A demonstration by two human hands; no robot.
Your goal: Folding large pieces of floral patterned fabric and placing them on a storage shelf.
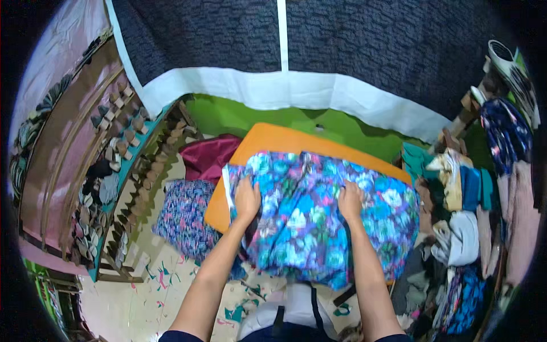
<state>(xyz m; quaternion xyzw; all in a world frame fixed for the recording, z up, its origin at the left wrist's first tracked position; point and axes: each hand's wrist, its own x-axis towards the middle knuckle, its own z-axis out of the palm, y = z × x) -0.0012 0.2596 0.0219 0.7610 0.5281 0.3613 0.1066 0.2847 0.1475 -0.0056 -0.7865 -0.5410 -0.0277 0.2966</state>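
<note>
A blue and purple floral fabric [296, 219] with pink and green patches spreads over an orange tabletop [273, 137]. Its near edge hangs past the table toward me, and folds run across its middle. My left hand [248, 199] grips the cloth near its left end, fingers curled. Farther right, my right hand [350, 202] is closed on the same cloth, its fingertips partly hidden. A white strip of edge [228, 191] shows along the fabric's left side.
Left of the table lie a maroon cloth [208, 158] and a patterned bundle [188, 219]. Shoes fill a teal-edged rack [145, 137] farther left. Piled fabrics [464, 239] stand at the right. Scraps [162, 276] litter the floor. A dark curtain [199, 37] hangs behind.
</note>
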